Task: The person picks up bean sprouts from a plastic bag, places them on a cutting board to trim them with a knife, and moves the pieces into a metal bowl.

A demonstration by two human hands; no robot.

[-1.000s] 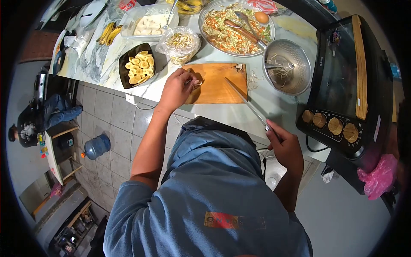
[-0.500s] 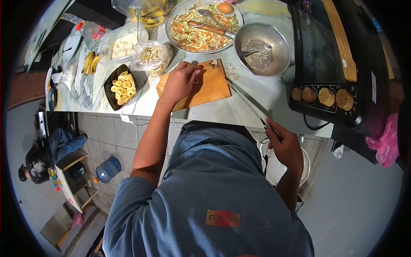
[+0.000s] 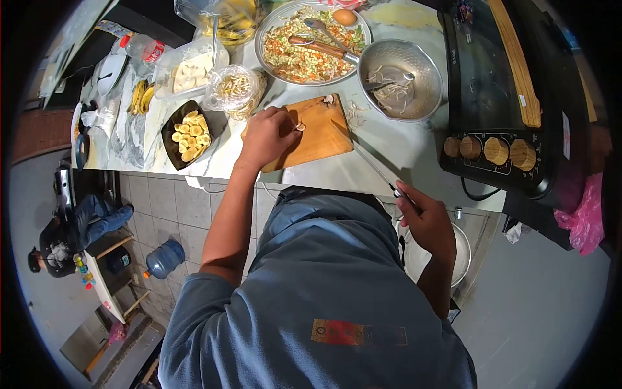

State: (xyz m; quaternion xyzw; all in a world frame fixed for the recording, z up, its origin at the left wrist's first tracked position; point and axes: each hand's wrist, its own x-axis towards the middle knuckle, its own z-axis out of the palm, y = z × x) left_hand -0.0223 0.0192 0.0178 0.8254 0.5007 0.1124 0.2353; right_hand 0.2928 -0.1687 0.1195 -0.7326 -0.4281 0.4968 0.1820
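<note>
My left hand is over the left part of a wooden cutting board, its fingers bent together at a small pale piece. My right hand is closed on the handle of a long knife, whose blade points up and left onto the board's right edge. Near the board's top edge lies another small piece. Behind the board are a bag of pale strips, a tray of chopped vegetables with an egg, and a metal pan.
A black bowl of round slices stands left of the board. Farther left are a plastic container, bananas and a bottle. A black oven stands at right. A seated person is at far left.
My left hand has shifted slightly down, and the small pale piece now shows at its fingertips. My right hand has moved a little left with the knife.
</note>
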